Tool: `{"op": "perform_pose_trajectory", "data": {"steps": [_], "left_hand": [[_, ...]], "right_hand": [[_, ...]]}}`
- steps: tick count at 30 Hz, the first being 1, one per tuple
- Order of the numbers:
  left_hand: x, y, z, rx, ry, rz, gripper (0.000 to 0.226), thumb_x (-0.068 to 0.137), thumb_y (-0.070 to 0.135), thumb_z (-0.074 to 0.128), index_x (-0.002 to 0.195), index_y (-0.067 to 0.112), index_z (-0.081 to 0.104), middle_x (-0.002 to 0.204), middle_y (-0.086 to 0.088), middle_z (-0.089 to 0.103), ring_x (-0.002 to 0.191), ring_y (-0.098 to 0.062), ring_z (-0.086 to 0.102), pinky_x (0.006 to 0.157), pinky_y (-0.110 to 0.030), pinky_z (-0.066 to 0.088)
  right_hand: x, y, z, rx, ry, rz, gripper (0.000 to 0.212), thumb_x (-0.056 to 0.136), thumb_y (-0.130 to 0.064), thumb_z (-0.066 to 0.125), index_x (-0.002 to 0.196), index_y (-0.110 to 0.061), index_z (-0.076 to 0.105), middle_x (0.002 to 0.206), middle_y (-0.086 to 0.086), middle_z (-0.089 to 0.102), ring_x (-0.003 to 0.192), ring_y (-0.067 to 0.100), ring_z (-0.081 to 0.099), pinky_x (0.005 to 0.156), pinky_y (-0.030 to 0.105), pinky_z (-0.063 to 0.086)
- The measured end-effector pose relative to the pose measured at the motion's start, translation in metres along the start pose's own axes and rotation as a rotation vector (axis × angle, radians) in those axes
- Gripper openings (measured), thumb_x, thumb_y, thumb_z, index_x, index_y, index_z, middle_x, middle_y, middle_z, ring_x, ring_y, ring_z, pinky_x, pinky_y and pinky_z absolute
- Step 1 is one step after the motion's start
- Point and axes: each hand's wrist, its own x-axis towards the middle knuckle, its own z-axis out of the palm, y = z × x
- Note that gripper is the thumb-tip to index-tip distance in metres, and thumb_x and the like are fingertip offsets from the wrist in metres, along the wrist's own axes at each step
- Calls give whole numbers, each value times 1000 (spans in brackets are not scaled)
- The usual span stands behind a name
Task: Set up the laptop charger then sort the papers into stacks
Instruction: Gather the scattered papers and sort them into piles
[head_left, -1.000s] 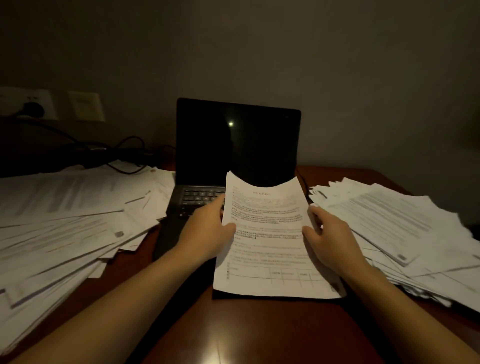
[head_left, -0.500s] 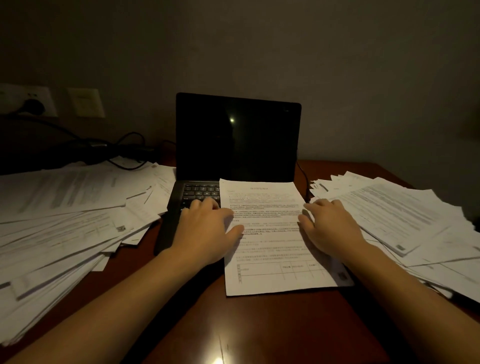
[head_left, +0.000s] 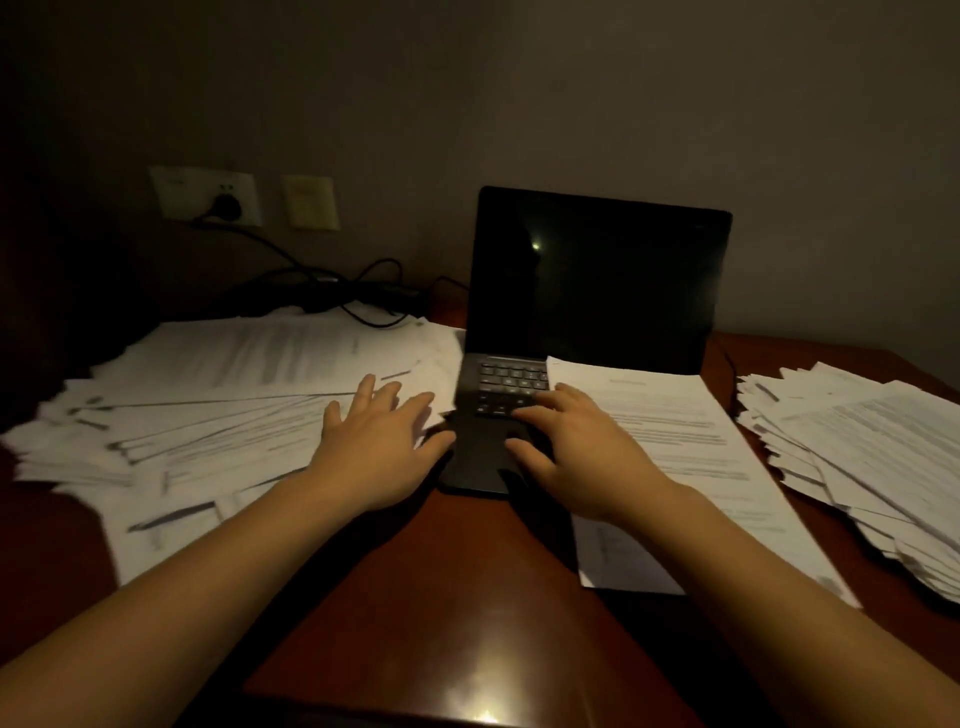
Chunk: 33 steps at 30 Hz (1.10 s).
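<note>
A black laptop (head_left: 597, 280) stands open with a dark screen at the middle back of the desk. A printed sheet (head_left: 691, 452) lies flat over the right half of its keyboard and the desk in front. My right hand (head_left: 566, 447) hovers with fingers spread over the laptop's palm rest, just left of that sheet. My left hand (head_left: 379, 436) is spread out at the right edge of a big loose heap of papers (head_left: 208, 405) on the left. Another paper heap (head_left: 872, 447) lies at the right. The charger cable (head_left: 322, 291) runs from a plug in the wall socket (head_left: 208, 200).
The red-brown wooden desk (head_left: 467, 597) shows bare between my forearms, and its front edge is near the bottom of the view. A second wall plate (head_left: 310, 202) sits right of the socket. The wall stands close behind the laptop.
Both hands let go of the sheet, which now lies flat, and moved left: the left hand onto the left heap, the right hand over the laptop. The view turned left.
</note>
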Motion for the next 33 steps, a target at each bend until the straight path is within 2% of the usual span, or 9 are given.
{"op": "perform_pose_trajectory", "data": {"steps": [7, 11, 15, 19, 25, 27, 30, 31, 33], "left_hand": [[-16, -101, -15, 18, -11, -168, 72, 95, 73, 21, 158, 37, 15, 168, -2, 8, 154, -26, -5, 121, -56, 3], [-29, -129, -17, 34, -77, -121, 79, 90, 79, 19, 158, 40, 8, 168, 2, 2, 154, -22, -1, 122, -50, 1], [-44, -135, -25, 104, 11, -63, 74, 90, 78, 29, 154, 41, 26, 160, 6, 30, 146, -20, 25, 116, -44, 20], [-37, -148, -44, -5, 120, 24, 56, 90, 69, 46, 139, 43, 47, 127, 14, 57, 121, -12, 48, 106, -40, 37], [1, -203, -52, -4, -132, -116, 72, 92, 73, 32, 155, 39, 25, 165, 2, 20, 151, -21, 19, 121, -42, 19], [7, -202, -58, 129, -185, -148, 67, 93, 73, 38, 150, 39, 39, 154, 4, 43, 138, -20, 42, 113, -39, 35], [15, -189, -77, 211, -12, -84, 45, 92, 66, 49, 124, 38, 66, 111, 12, 67, 99, -10, 59, 85, -34, 51], [17, -188, -75, 177, -3, -25, 43, 93, 64, 50, 126, 40, 63, 112, 14, 65, 101, -9, 57, 85, -33, 49], [18, -196, -62, 114, -99, 63, 54, 93, 68, 45, 144, 47, 44, 143, 9, 49, 131, -16, 43, 106, -38, 36]], "right_hand": [[45, -69, 24, 72, -108, -204, 49, 103, -51, 44, 143, -23, 54, 155, 4, 41, 148, 20, 25, 118, 37, 27], [67, -95, 34, 116, -118, -222, 49, 104, -50, 41, 145, -24, 51, 157, 2, 38, 146, 17, 30, 113, 36, 34], [89, -108, 43, 152, -146, -209, 52, 104, -51, 39, 147, -24, 46, 153, 0, 41, 138, 17, 40, 109, 36, 40], [96, -114, 54, 170, -239, -219, 49, 104, -52, 38, 142, -24, 48, 146, -3, 48, 129, 15, 47, 106, 35, 43], [96, -111, 56, 224, -238, -188, 51, 105, -52, 35, 148, -28, 45, 156, -3, 39, 140, 15, 38, 111, 32, 35], [96, -111, 58, 242, -232, -154, 53, 103, -56, 35, 149, -31, 42, 159, 0, 32, 142, 18, 36, 111, 35, 36], [99, -113, 60, 248, -189, -112, 55, 102, -59, 35, 149, -32, 41, 156, 1, 32, 134, 19, 43, 104, 33, 41], [99, -114, 61, 242, -183, -105, 54, 102, -59, 34, 149, -32, 41, 155, 1, 34, 134, 18, 43, 103, 32, 41], [99, -117, 61, 247, -184, -105, 52, 104, -57, 34, 149, -31, 42, 155, 1, 35, 135, 18, 41, 104, 33, 40]]}}
